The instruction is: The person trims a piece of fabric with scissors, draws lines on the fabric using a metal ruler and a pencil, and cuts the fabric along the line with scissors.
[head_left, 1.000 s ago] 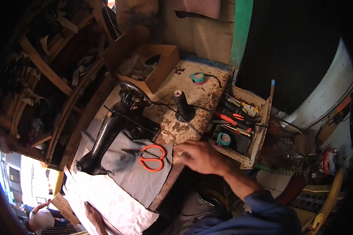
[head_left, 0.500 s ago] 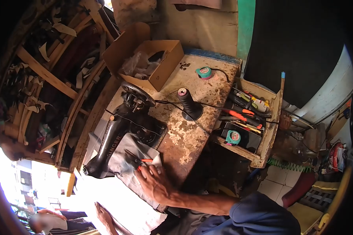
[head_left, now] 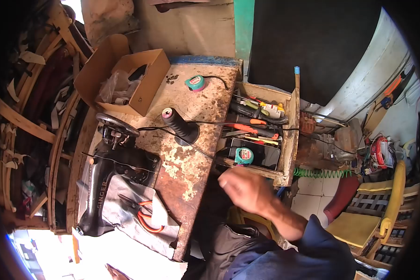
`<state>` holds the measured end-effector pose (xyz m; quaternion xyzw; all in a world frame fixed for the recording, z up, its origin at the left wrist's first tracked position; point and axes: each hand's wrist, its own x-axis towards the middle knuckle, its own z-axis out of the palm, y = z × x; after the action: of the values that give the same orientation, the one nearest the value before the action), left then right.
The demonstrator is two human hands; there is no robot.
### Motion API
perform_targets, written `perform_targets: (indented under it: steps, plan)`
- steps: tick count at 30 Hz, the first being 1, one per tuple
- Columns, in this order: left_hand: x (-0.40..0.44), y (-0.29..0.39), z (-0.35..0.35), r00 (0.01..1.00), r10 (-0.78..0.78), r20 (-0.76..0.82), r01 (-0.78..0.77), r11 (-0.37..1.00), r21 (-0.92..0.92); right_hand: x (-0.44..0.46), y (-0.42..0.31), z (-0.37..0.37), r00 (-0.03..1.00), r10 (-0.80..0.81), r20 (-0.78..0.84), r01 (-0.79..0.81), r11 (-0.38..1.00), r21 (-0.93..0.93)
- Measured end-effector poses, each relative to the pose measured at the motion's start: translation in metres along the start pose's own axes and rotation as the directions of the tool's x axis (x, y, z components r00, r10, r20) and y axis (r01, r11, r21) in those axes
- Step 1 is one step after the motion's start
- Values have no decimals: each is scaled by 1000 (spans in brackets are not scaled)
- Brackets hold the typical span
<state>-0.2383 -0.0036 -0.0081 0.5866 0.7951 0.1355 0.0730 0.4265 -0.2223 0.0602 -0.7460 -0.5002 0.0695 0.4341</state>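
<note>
My right hand [head_left: 245, 186] is in the air in front of the open drawer [head_left: 291, 140], just below the teal tape measure [head_left: 243, 156] lying in it; its fingers are blurred. Only a small part of my left hand [head_left: 115, 272] shows at the bottom edge, over the bright white cloth [head_left: 130, 256]; its fingers are hard to make out. Orange-handled scissors [head_left: 147, 217] lie on rumpled grey cloth [head_left: 121, 192] beside the black sewing machine [head_left: 100, 196].
A black thread cone [head_left: 184, 130] stands on the worn tabletop [head_left: 186, 170]. Behind it are another teal tape measure [head_left: 195, 83] and an open cardboard box [head_left: 149, 86]. Pliers and other tools fill the drawer. A yellow seat frame [head_left: 354, 228] is at the right.
My right hand has gone from the scissors and grey cloth to the drawer's front. The view has shifted right, and my left hand now shows less at the bottom edge.
</note>
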Motion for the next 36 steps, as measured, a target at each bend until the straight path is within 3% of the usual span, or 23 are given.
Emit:
perform_targets:
  steps: [1,2,3,5,7,10,13,14,15,17,19,21,27,29,30,32,34,36]
  plan:
    - [0,-1,2,1000,8,-2,-8,1000,-5,0,22,-7,994,59,-87,-65,996,-68]
    - [0,0,5,1000,14,-9,-14,1000,-4,3,34,-23,983,174,-63,-184,951,-247]
    - [1,0,6,1000,23,-14,-23,1000,-12,4,52,-32,986,147,-79,-167,872,-461]
    - [1,2,9,999,34,-13,-35,999,-19,7,86,-43,964,266,9,-228,843,-488]
    - [2,2,11,999,45,-20,-46,998,-31,10,111,-41,947,289,138,-168,815,-554]
    - [2,-1,12,998,64,-25,-65,997,-48,26,115,-46,897,378,228,-227,838,-496]
    - [2,-4,13,996,85,-37,-87,994,-69,33,85,-74,904,345,252,-238,897,-374]
    - [3,-9,14,994,98,-39,-101,992,-76,33,81,-80,956,235,175,-156,914,-376]
    - [4,-15,16,991,121,-50,-125,988,-88,36,75,-95,934,290,208,-227,933,-279]
    - [11,-34,20,982,174,-72,-181,977,-115,49,51,-125,965,236,114,-216,963,-163]
    - [10,-23,16,991,126,-41,-130,986,-106,76,40,-136,971,231,-62,-228,972,48]
    - [10,-15,16,995,98,-22,-100,989,-111,122,56,-124,959,116,-259,-76,985,158]
    - [13,-12,13,999,40,-6,-40,981,-190,265,123,-38,949,303,-83,-311,943,-121]
    - [9,-12,10,1000,-2,1,2,964,-265,293,131,-17,936,348,50,-346,938,-32]
    - [8,-9,8,1000,-3,-1,3,965,-260,302,133,-4,940,342,0,-340,936,-89]
    - [-5,5,-3,1000,14,27,-13,998,-57,307,127,4,963,270,11,-267,955,-132]
    - [4,-8,-1,999,46,19,-45,997,-57,312,132,8,993,115,-4,-114,978,-175]
    - [7,-12,5,997,77,17,-76,996,-55,301,120,-11,995,96,-4,-95,973,-208]
